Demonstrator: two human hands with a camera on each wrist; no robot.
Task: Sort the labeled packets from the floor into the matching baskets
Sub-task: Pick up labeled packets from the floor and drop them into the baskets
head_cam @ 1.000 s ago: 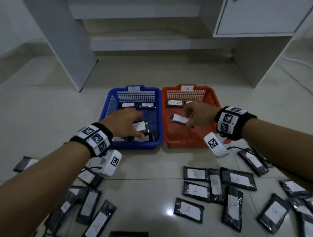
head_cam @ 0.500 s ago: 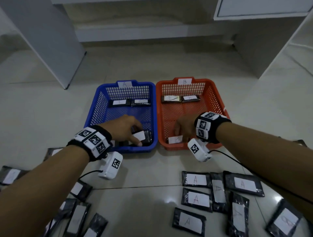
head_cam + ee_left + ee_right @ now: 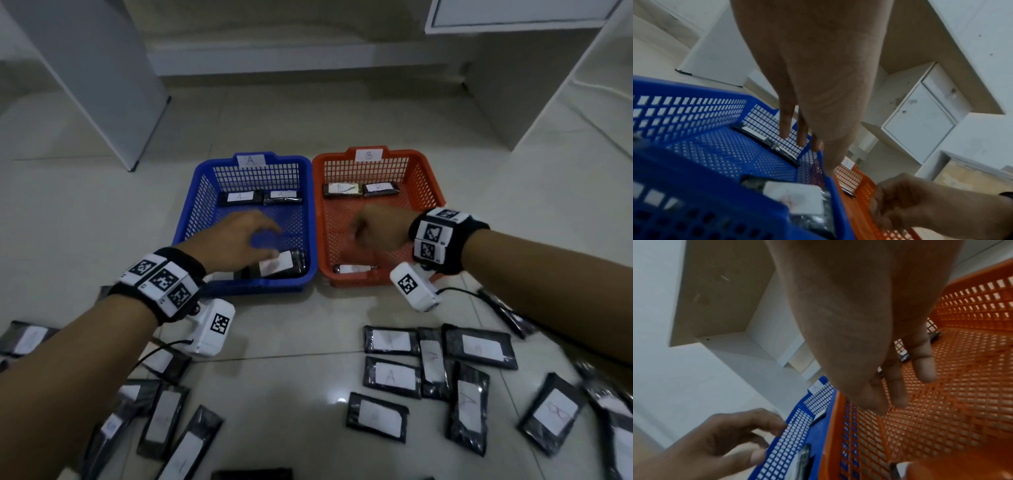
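Observation:
The blue basket (image 3: 191, 212), tagged A, stands left of the orange basket (image 3: 435, 192), tagged B. My left hand (image 3: 253, 236) hovers over the blue one with fingers (image 3: 785, 126) straight and empty, just above a labelled black packet (image 3: 277, 265) in its near right corner. My right hand (image 3: 370, 229) hangs over the orange one, its fingers (image 3: 925, 369) loose and holding nothing. A packet (image 3: 354, 268) lies at the orange basket's near wall. Each basket has two more packets at its far end. Several labelled packets lie on the floor, right (image 3: 390, 377) and left (image 3: 164, 418).
A white upright panel (image 3: 102, 85) stands on the tiled floor at back left. A white cabinet (image 3: 513, 13) and its side wall (image 3: 534, 102) are at back right. Bare tiles (image 3: 308, 325) lie between the baskets and the two packet heaps.
The right hand carried a packet to the orange basket's near edge, let it go and rose. The left hand lifted off the packet in the blue basket.

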